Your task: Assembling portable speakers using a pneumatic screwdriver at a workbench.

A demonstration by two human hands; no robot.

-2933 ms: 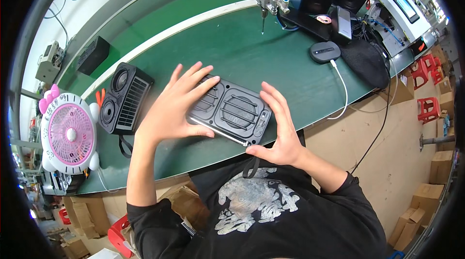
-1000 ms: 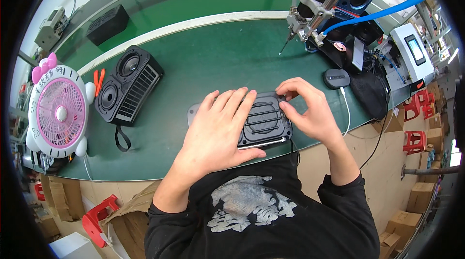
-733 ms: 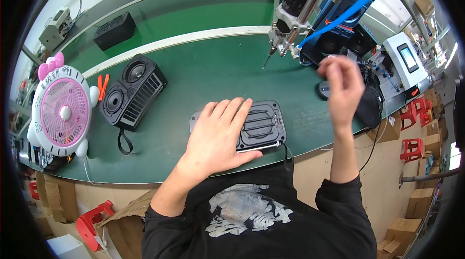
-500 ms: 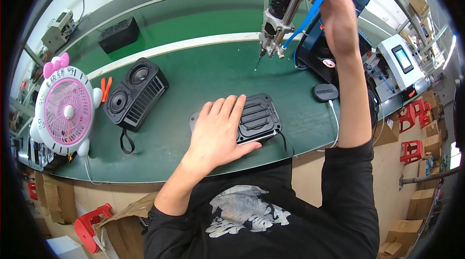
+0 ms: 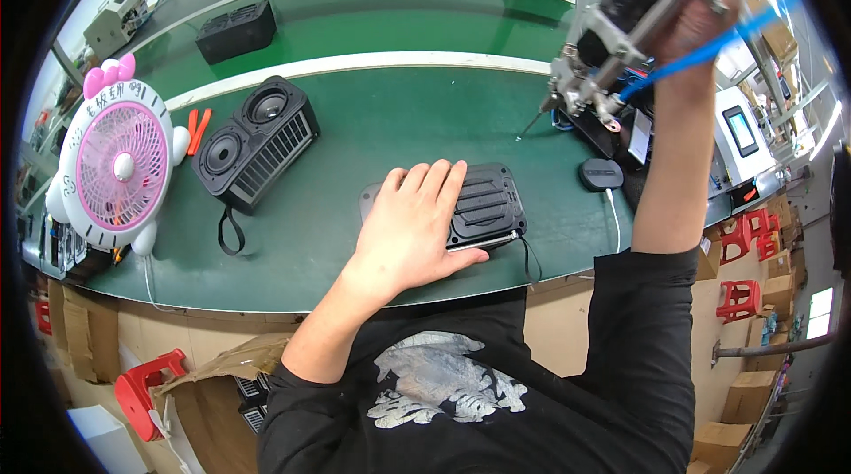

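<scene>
My left hand (image 5: 406, 230) lies flat, fingers stretched out, on a black portable speaker (image 5: 489, 201) that rests with its ribbed side up near the table's front edge. A thin metal rod, like an antenna, and a black strap show at its near right side. At the upper right, my right hand (image 5: 700, 26) is wrapped round the upper part of an electric screwdriver (image 5: 589, 79) with a metal feeding head and a blue air hose (image 5: 709, 50). Its thin bit points down and left, above the table and apart from the speaker.
Another black speaker (image 5: 257, 144) with two round drivers stands to the left, beside orange-handled pliers (image 5: 199, 131) and a pink-and-white fan (image 5: 124, 165). A third dark speaker (image 5: 236, 31) sits farther back. On the right are a round black device (image 5: 601, 174) with a white cable and a white machine (image 5: 737, 133).
My right hand has closed round the screwdriver and tilted it, its head shifting right. The left hand stays on the speaker. The whole view has shifted slightly.
</scene>
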